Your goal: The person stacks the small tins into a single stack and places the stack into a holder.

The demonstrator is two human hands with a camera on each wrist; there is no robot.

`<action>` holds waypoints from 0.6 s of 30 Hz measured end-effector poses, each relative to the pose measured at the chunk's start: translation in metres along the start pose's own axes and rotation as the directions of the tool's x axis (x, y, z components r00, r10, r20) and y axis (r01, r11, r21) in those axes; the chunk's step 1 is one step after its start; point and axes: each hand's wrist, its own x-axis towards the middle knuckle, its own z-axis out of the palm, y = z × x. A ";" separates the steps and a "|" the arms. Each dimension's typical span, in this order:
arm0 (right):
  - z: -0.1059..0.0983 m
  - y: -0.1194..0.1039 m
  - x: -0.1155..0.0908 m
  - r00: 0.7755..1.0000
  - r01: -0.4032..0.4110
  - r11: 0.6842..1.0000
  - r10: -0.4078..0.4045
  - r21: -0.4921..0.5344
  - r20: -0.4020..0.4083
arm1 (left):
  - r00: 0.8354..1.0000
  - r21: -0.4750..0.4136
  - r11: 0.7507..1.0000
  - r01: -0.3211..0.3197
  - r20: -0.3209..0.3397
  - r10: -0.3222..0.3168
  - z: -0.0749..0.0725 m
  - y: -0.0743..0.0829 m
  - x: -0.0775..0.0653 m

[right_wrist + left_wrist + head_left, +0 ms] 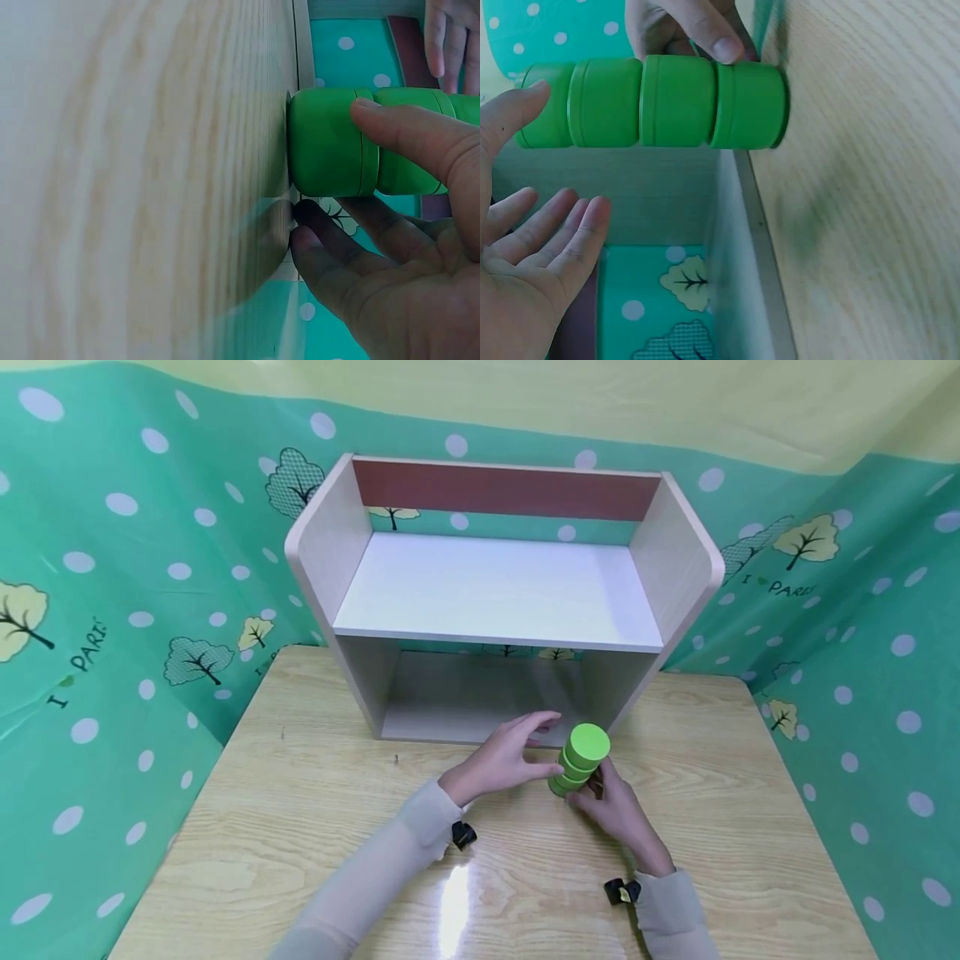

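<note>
Several round green containers (pixel 588 745) stand stacked as an upright column on the wooden table, in front of the shelf's lower opening. Four sections show in the left wrist view, the lowest container (pixel 750 105) standing on the tabletop. My right hand (pixel 617 806) holds the lower part of the column from the right. Its thumb (pixel 405 127) lies along the near side, with the other fingers bent behind near the table. On the left, my left hand (pixel 510 757) is spread beside the column, its thumb (pixel 517 112) overlapping the top container in the left wrist view.
A two-level white shelf unit (pixel 495 589) with a reddish-brown back strip (pixel 510 489) stands at the back of the wooden table (pixel 300 818). A green dotted curtain (pixel 112 610) hangs behind and on both sides. Each wrist wears a small black device.
</note>
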 end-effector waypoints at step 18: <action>0.000 -0.001 -0.001 1.000 -0.011 0.999 0.011 0.052 0.004 | 0.999 -0.089 0.996 0.028 -0.038 -0.031 0.014 -0.025 -0.012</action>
